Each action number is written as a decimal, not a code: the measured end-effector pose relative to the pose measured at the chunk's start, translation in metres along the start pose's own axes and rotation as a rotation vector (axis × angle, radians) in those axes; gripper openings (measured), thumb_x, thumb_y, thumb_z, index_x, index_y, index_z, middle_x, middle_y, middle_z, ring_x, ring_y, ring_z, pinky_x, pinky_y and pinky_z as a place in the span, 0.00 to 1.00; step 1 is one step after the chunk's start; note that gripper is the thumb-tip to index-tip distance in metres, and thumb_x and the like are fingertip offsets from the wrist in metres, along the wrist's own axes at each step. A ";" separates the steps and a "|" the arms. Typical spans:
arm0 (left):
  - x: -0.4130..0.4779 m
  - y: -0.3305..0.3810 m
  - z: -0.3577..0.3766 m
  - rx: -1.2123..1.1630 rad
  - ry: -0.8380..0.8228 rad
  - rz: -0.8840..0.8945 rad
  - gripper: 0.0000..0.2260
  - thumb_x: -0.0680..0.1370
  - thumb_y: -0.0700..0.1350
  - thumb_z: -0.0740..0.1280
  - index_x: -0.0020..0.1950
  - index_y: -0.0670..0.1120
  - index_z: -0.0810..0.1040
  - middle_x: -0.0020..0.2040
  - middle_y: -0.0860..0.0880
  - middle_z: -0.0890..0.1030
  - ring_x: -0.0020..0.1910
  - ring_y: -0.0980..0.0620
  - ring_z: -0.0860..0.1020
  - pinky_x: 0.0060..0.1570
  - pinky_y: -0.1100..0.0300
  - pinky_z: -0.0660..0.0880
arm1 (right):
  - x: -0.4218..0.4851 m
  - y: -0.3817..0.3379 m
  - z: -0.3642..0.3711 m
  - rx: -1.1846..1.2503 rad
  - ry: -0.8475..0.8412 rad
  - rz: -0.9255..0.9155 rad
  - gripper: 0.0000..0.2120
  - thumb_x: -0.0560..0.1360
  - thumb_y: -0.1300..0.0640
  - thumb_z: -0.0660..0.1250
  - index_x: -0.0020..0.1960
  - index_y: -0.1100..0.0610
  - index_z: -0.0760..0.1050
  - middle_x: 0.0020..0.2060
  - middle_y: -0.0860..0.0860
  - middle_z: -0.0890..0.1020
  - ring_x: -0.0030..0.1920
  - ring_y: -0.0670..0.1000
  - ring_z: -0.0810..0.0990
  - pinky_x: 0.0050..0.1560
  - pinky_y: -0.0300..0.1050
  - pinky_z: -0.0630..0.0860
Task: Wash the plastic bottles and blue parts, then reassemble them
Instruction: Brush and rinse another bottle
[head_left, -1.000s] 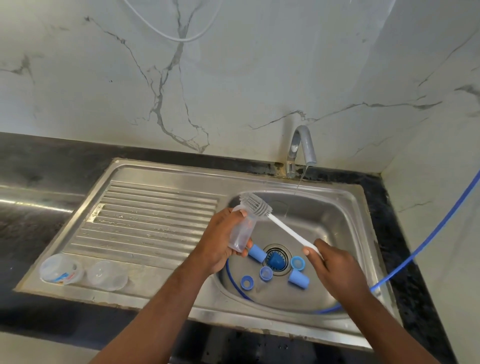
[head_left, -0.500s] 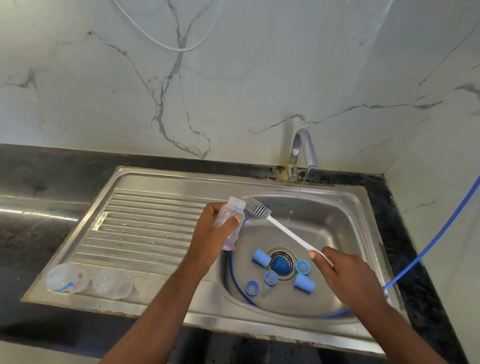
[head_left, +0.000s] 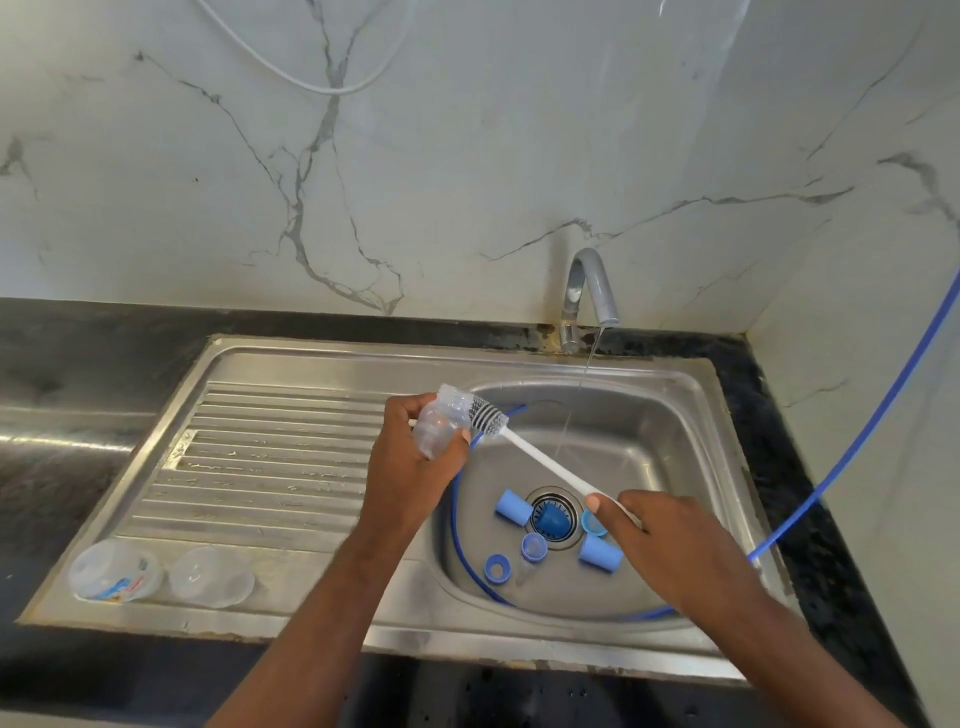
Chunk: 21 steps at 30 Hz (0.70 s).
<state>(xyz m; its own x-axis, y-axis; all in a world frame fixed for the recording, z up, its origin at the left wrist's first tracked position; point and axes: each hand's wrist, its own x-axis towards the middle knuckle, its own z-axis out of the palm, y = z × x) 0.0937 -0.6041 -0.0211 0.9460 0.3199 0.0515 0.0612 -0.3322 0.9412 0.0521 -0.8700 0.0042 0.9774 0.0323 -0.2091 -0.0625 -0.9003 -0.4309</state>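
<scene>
My left hand (head_left: 413, 467) grips a small clear plastic bottle (head_left: 441, 418) over the left rim of the sink basin (head_left: 665, 441), its mouth pointing up and right. My right hand (head_left: 660, 540) holds the white handle of a bottle brush (head_left: 540, 460); the brush's bristle head lies against the bottle's mouth. Several blue parts lie on the basin floor around the drain (head_left: 551, 517): a blue tube (head_left: 511, 506), another blue tube (head_left: 600, 556), a blue ring (head_left: 497, 567), a small blue cap (head_left: 534, 546).
A tap (head_left: 589, 291) runs a thin stream of water into the basin. A blue hose (head_left: 857, 431) curves in from the right and around the basin floor. Two clear plastic containers (head_left: 114, 569) (head_left: 213, 569) lie on the ribbed drainboard (head_left: 270, 457) at the left front.
My left hand has lifted the bottle up and leftward, turning its mouth toward the brush. The brush head has moved with it to the bottle's mouth.
</scene>
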 end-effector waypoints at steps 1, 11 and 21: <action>-0.001 0.000 0.001 0.031 -0.009 0.014 0.20 0.73 0.48 0.77 0.59 0.54 0.72 0.51 0.58 0.81 0.46 0.60 0.81 0.39 0.71 0.74 | 0.003 -0.005 -0.003 -0.020 0.000 -0.009 0.29 0.76 0.28 0.51 0.32 0.51 0.66 0.25 0.48 0.72 0.28 0.46 0.70 0.32 0.43 0.68; 0.005 0.003 -0.003 0.019 -0.032 0.014 0.18 0.73 0.47 0.77 0.58 0.54 0.72 0.49 0.58 0.81 0.43 0.62 0.80 0.37 0.70 0.74 | 0.013 -0.001 0.004 0.014 0.007 -0.032 0.30 0.77 0.28 0.52 0.31 0.52 0.62 0.25 0.48 0.67 0.28 0.47 0.66 0.32 0.42 0.65; 0.005 0.000 -0.004 -0.355 -0.222 -0.137 0.17 0.78 0.43 0.73 0.61 0.50 0.68 0.53 0.39 0.81 0.36 0.46 0.83 0.28 0.55 0.79 | 0.023 0.030 0.021 0.179 -0.037 -0.071 0.34 0.73 0.28 0.53 0.33 0.59 0.72 0.23 0.46 0.72 0.26 0.44 0.69 0.35 0.45 0.69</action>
<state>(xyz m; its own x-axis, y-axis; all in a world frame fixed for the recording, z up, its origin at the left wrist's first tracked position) 0.0969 -0.5989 -0.0199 0.9846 0.1281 -0.1187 0.1147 0.0382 0.9927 0.0688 -0.8871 -0.0321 0.9726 0.1119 -0.2036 -0.0319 -0.8039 -0.5939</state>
